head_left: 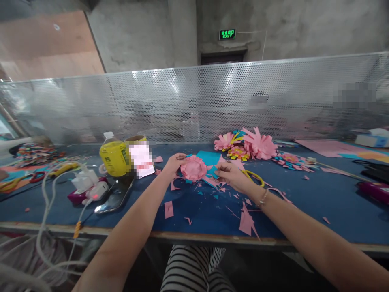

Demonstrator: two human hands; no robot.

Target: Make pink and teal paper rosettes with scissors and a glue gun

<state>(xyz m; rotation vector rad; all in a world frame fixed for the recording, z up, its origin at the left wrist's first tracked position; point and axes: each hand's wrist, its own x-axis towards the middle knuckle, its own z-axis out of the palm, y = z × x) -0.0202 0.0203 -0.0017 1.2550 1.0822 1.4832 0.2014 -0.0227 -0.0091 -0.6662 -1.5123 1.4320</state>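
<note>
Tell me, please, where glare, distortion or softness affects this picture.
Head view: bright glare spots the perforated screen; head view: the right forearm seems stretched toward the lower corner; head view: the pink paper flower looks slightly soft; head view: blocky pixelation covers part of the pale card.

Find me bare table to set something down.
Widest: blue table between the right forearm and the magenta object, bar one small scrap. Smaller: by the front edge, between the pink curl and the long pink scrap. Crowded: around left hand, right hand, pink flower and clippings; around phone, bottle and power strip.
</note>
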